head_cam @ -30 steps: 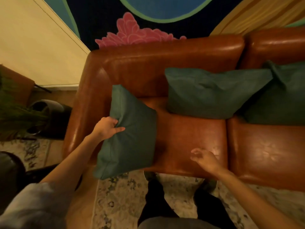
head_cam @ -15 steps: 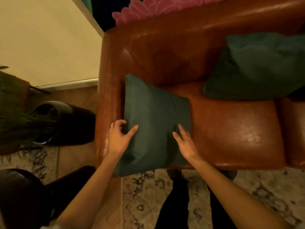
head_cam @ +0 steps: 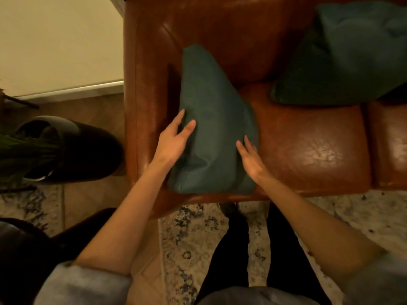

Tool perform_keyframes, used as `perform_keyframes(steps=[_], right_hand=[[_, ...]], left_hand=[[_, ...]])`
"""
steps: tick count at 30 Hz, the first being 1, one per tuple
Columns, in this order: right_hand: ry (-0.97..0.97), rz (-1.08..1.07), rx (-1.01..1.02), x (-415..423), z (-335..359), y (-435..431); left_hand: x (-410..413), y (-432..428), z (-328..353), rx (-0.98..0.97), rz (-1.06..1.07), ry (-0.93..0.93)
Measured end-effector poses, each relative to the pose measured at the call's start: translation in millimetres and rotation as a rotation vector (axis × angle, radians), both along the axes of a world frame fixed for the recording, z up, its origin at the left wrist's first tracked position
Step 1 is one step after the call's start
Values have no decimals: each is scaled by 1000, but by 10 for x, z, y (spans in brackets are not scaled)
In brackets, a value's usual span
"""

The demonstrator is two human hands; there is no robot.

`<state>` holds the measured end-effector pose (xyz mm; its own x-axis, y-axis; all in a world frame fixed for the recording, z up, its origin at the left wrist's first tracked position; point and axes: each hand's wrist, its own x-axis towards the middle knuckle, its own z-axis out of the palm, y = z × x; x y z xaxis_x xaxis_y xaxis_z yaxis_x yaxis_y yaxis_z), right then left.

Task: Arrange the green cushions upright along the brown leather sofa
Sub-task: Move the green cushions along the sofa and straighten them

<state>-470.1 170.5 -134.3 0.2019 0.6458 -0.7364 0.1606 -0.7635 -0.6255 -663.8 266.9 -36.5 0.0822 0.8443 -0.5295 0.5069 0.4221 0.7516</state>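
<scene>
A green cushion [head_cam: 211,119] stands on edge at the left end of the brown leather sofa [head_cam: 308,150], leaning toward the armrest and back corner. My left hand [head_cam: 174,139] lies flat against its left face, fingers spread. On the cushion's right side my right hand [head_cam: 248,157] touches it, fingers straight and apart. Neither hand grips the fabric. A second green cushion [head_cam: 343,58] leans against the sofa back at the upper right, cut off by the frame edge.
A dark round planter [head_cam: 72,148] with green leaves sits on the floor left of the sofa arm. A patterned rug [head_cam: 193,238] lies under my feet. A pale wall panel [head_cam: 59,40] fills the upper left. A dark object sits at the lower left.
The cushion has been turned up from a slanted lie to standing narrower on its edge, deeper in the sofa corner. Both hands now rest flat on its sides; the view moved closer.
</scene>
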Motion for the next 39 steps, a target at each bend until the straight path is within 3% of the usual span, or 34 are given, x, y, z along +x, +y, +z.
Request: perform_keyframes(steps=[4, 7, 15, 20, 24, 29, 34, 39], right_hand=[[156, -319, -40, 244, 171, 393], [217, -386, -101, 399, 406, 752], [225, -367, -131, 640, 320, 1018], [204, -369, -166, 458, 268, 293], [259, -327, -84, 62, 292, 186], [239, -482, 119, -51, 574, 333], [274, -451, 378, 113, 708, 97], [180, -458, 346, 88, 484, -252]], left_hand=[[126, 282, 337, -101, 6, -454], [338, 562, 503, -100, 9, -595], [464, 837, 524, -135, 64, -538], [84, 405, -30, -102, 152, -125], [14, -61, -249, -398, 181, -317], [130, -118, -20, -270, 74, -386], [-126, -235, 35, -202, 77, -502], [-404, -497, -104, -323, 213, -377]])
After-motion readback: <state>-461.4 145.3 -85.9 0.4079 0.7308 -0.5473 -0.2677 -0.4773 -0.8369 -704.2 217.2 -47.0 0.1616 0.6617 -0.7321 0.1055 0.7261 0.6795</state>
